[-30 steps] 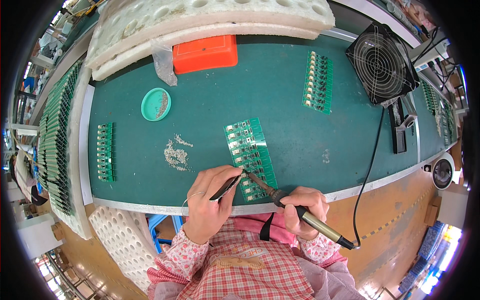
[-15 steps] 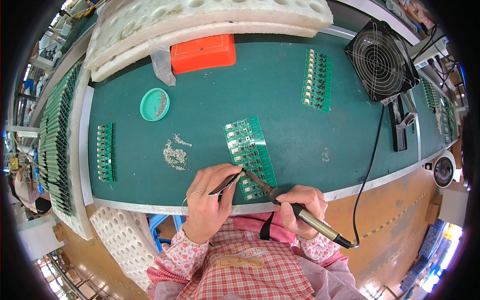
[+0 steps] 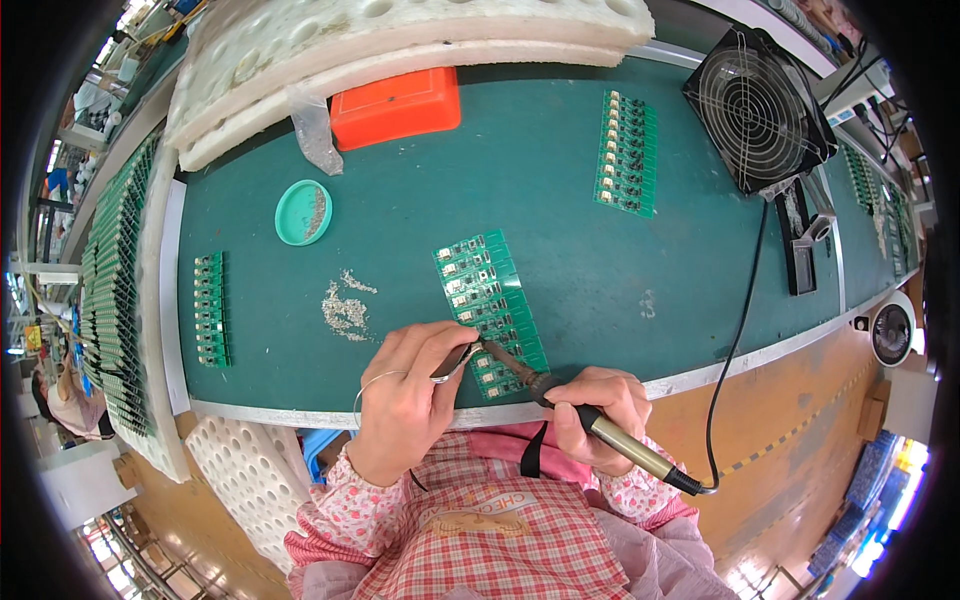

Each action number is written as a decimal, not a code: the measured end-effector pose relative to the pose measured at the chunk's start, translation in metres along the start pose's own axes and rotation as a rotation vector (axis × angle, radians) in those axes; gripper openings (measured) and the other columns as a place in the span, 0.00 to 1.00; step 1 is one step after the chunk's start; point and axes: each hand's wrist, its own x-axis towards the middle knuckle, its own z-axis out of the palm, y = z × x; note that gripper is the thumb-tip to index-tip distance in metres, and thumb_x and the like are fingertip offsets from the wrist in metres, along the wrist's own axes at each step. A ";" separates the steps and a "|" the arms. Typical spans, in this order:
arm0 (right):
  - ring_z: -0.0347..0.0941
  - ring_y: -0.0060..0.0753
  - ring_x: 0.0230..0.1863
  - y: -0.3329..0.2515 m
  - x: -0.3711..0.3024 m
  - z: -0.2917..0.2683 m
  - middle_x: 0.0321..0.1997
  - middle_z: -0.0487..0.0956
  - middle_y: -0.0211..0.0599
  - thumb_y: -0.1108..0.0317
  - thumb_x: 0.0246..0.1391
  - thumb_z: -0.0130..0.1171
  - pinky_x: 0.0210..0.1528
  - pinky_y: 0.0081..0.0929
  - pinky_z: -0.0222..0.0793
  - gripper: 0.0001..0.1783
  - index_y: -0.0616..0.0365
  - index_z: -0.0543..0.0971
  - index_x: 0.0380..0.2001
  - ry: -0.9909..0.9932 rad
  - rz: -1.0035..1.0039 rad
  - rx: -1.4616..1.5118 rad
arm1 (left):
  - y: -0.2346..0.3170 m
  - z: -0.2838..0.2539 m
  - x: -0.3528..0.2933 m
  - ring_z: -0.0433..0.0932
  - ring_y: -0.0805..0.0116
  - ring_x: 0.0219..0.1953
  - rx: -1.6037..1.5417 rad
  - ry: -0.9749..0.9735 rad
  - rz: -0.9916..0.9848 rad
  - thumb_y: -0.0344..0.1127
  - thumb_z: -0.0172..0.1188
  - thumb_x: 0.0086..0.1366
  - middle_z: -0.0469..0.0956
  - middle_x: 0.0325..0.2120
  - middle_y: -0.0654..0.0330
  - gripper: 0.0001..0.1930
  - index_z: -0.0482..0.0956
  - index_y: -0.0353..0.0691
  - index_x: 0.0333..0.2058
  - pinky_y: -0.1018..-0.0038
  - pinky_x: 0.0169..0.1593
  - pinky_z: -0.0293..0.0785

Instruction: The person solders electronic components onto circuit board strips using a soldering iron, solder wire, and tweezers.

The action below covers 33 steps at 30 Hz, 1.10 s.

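Observation:
A panel of green circuit boards [image 3: 508, 292] lies on the bench at the middle, each board carrying a white component and small dark parts. My left hand [image 3: 402, 405] is closed on a pair of tweezers [image 3: 453, 366], their tips over the lower left part of the panel. My right hand [image 3: 607, 412] grips a soldering iron [image 3: 632, 448] by its handle. The iron's tip meets the board close to the tweezer tips; my left fingertips partly hide that spot. Loose tiny parts [image 3: 345, 312] lie scattered left of the panel.
A turquoise dish [image 3: 283, 222] with tiny parts stands at the far left, near a red bin [image 3: 395, 108] and plastic bag [image 3: 316, 135]. More board panels lie left [image 3: 211, 310] and far right [image 3: 627, 155]. A black fan [image 3: 750, 115] stands right, above the iron's cord [image 3: 741, 340].
The whole view has shifted slightly left. My left hand has turned a little, tilting the tweezers. The iron stays at nearly the same place on the panel.

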 end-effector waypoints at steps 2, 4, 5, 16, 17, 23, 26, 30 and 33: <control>0.73 0.32 0.15 0.000 0.000 -0.001 0.19 0.77 0.32 0.77 0.47 0.68 0.18 0.28 0.68 0.11 0.60 0.78 0.34 -0.012 -0.003 -0.004 | 0.000 -0.001 0.001 0.81 0.56 0.37 0.013 -0.016 0.012 0.18 0.66 0.54 0.82 0.37 0.55 0.13 0.82 0.37 0.39 0.68 0.39 0.76; 0.74 0.32 0.15 0.000 0.001 -0.001 0.19 0.77 0.32 0.77 0.47 0.68 0.18 0.28 0.68 0.11 0.60 0.78 0.34 -0.013 -0.004 -0.003 | 0.002 -0.003 0.004 0.81 0.56 0.37 0.010 -0.034 0.011 0.18 0.66 0.53 0.82 0.37 0.55 0.14 0.82 0.37 0.39 0.67 0.39 0.76; 0.74 0.32 0.16 0.000 0.001 -0.001 0.19 0.77 0.32 0.77 0.47 0.68 0.18 0.28 0.68 0.11 0.60 0.78 0.35 -0.016 -0.008 0.000 | 0.003 -0.004 0.005 0.80 0.55 0.37 0.008 -0.049 0.009 0.18 0.65 0.53 0.82 0.37 0.55 0.14 0.82 0.37 0.39 0.67 0.39 0.76; 0.75 0.32 0.17 0.000 0.003 -0.001 0.20 0.78 0.32 0.79 0.45 0.68 0.19 0.29 0.69 0.14 0.60 0.78 0.36 -0.034 -0.024 0.001 | 0.004 -0.008 0.012 0.81 0.52 0.41 0.066 -0.098 0.066 0.20 0.66 0.53 0.81 0.37 0.56 0.14 0.80 0.38 0.40 0.64 0.41 0.77; 0.75 0.32 0.17 0.000 0.003 -0.001 0.21 0.78 0.32 0.79 0.45 0.68 0.19 0.29 0.69 0.14 0.60 0.77 0.36 -0.033 -0.032 -0.004 | 0.004 -0.008 0.013 0.81 0.51 0.42 0.075 -0.109 0.067 0.20 0.66 0.54 0.81 0.37 0.56 0.14 0.80 0.38 0.40 0.63 0.42 0.77; 0.74 0.32 0.16 0.002 0.003 -0.001 0.21 0.78 0.32 0.79 0.45 0.68 0.18 0.29 0.68 0.14 0.60 0.77 0.36 -0.057 -0.017 0.001 | 0.009 -0.010 0.019 0.81 0.51 0.42 0.101 -0.139 0.062 0.21 0.65 0.56 0.81 0.36 0.56 0.12 0.80 0.39 0.39 0.63 0.41 0.77; 0.73 0.32 0.16 0.002 0.002 -0.001 0.21 0.78 0.32 0.78 0.46 0.67 0.18 0.29 0.68 0.12 0.60 0.77 0.35 -0.008 -0.037 0.016 | 0.011 -0.011 0.024 0.81 0.52 0.41 0.113 -0.180 0.058 0.22 0.64 0.57 0.81 0.36 0.57 0.12 0.79 0.40 0.40 0.63 0.41 0.77; 0.73 0.32 0.15 0.003 -0.003 -0.002 0.21 0.79 0.33 0.77 0.48 0.66 0.17 0.29 0.67 0.11 0.60 0.77 0.35 0.078 -0.010 0.028 | 0.013 -0.012 0.027 0.81 0.53 0.39 0.136 -0.206 0.074 0.22 0.64 0.58 0.81 0.36 0.57 0.10 0.79 0.39 0.39 0.64 0.40 0.76; 0.72 0.32 0.15 0.004 -0.005 -0.004 0.21 0.79 0.33 0.77 0.49 0.66 0.18 0.28 0.67 0.10 0.60 0.76 0.35 0.107 0.003 0.051 | 0.011 -0.014 0.026 0.79 0.53 0.39 0.140 -0.241 0.073 0.24 0.64 0.58 0.80 0.36 0.57 0.11 0.77 0.38 0.40 0.64 0.41 0.76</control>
